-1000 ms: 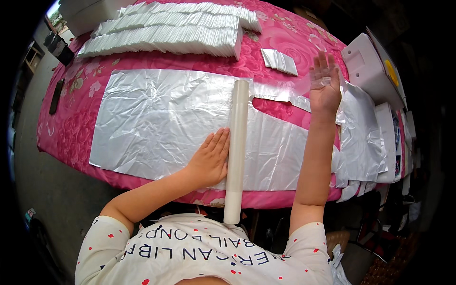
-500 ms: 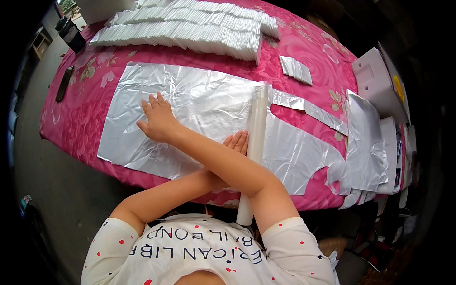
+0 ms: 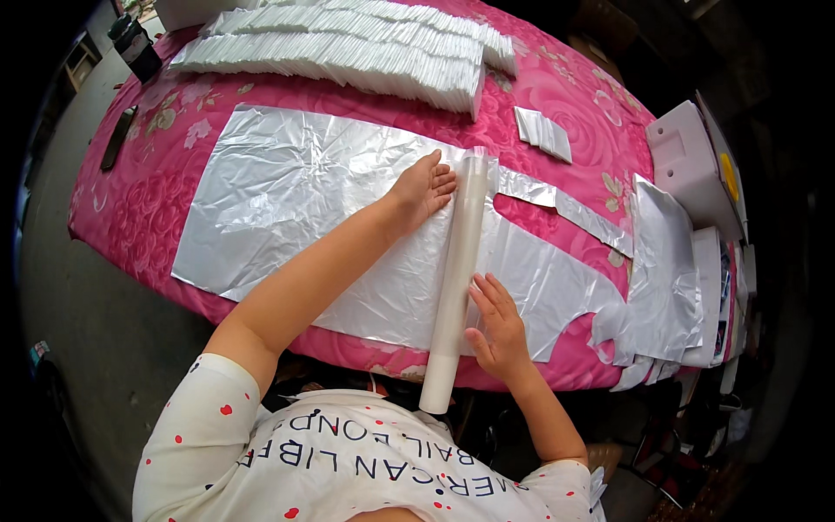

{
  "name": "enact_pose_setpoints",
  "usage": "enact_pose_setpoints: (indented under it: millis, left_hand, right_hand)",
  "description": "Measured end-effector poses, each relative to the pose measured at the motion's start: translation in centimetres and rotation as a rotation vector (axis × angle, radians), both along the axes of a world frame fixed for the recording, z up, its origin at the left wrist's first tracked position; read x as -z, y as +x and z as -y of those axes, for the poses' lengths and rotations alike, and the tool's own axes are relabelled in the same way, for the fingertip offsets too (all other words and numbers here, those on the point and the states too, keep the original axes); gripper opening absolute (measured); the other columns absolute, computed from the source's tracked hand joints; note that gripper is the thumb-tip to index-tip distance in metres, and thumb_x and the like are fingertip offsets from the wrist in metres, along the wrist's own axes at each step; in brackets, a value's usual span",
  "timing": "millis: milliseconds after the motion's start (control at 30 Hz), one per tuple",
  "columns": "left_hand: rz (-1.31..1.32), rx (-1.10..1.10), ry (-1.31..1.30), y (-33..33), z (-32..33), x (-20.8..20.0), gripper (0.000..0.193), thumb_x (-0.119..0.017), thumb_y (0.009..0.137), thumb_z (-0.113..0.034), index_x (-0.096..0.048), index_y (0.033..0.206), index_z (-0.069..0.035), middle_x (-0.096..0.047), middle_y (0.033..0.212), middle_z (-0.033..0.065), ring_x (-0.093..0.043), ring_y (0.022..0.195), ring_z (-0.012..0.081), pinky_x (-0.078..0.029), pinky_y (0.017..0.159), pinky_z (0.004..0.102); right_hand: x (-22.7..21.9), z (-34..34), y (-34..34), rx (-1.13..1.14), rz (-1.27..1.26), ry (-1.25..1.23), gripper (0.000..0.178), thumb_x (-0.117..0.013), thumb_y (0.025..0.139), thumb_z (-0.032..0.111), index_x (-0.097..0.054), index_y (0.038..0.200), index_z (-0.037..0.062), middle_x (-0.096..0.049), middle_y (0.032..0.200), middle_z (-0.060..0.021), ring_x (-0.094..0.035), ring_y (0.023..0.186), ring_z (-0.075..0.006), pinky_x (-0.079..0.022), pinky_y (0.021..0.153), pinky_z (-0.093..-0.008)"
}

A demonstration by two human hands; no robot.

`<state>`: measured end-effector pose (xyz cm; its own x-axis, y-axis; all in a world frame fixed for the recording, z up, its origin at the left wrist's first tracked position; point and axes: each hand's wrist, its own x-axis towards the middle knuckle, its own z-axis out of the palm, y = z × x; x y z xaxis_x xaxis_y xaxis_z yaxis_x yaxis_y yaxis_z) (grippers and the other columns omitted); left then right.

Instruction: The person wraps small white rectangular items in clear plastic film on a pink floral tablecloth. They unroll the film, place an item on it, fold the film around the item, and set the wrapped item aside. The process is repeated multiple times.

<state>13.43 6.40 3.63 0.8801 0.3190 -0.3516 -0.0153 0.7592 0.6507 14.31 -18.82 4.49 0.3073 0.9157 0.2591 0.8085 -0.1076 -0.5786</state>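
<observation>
A thin silvery plastic apron (image 3: 287,200) lies spread and creased on the table, its curved cut-outs and narrow strap (image 3: 578,215) toward the right. Across it rests a long pale tube (image 3: 457,278), its near end sticking out past the table edge. My left hand (image 3: 424,193) is on the film at the tube's left side, fingers stretched and their tips close to the tube's far part. Against the tube's right side, nearer to me, my right hand (image 3: 497,329) lies with fingers extended. Neither hand grips anything.
Long rows of folded white packets (image 3: 348,61) stand at the back, with a small stack (image 3: 543,134) to their right. More silvery sheets (image 3: 664,270) hang at the right beside a white box (image 3: 696,165). A dark bottle (image 3: 134,48) and a dark phone-like object (image 3: 118,137) sit far left.
My crossed arms have come apart. My right hand has moved from the film's left part to the tube's right side; my left hand has slid farther up along the tube's left.
</observation>
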Motion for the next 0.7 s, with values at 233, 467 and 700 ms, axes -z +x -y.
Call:
enact_pose_setpoints:
  millis: [233,467,700]
  left_hand:
    - [-0.123,-0.132,0.151,-1.3,-1.9,-0.6,0.062,-0.029,0.097,-0.044,-0.033,0.131,0.008,-0.045,0.13,0.0207,-0.046,0.12,0.0264,-0.035,0.103,0.0353]
    - [-0.046,-0.301,0.574,-14.9,-8.5,-2.5,0.058,-0.025,0.098,-0.044,-0.04,0.129,0.003,-0.05,0.127,0.0165,-0.048,0.118,0.0224,-0.037,0.099,0.0328]
    - [-0.269,-0.404,0.803,-33.6,-9.2,-1.4,0.057,-0.027,0.098,-0.043,-0.041,0.129,0.003,-0.052,0.125,0.015,-0.052,0.111,0.0202,-0.038,0.095,0.0306]
  right_hand:
    - [0.6,-2.2,0.1,-0.195,0.157,-0.146,0.062,-0.043,0.088,0.05,-0.042,0.135,0.0083,-0.034,0.144,-0.0104,-0.025,0.135,-0.0337,-0.018,0.11,-0.0447]
    - [-1.1,-15.0,-11.6,-0.939,-0.183,0.067,0.058,-0.045,0.09,0.046,-0.045,0.129,0.0021,-0.041,0.137,-0.0135,-0.029,0.133,-0.0313,-0.026,0.107,-0.0473]
    - [-0.7,-21.3,-8.9,-0.675,0.078,0.066,0.048,-0.051,0.089,0.036,-0.049,0.127,0.0063,-0.045,0.134,-0.0105,-0.037,0.129,-0.0276,-0.026,0.106,-0.0462]
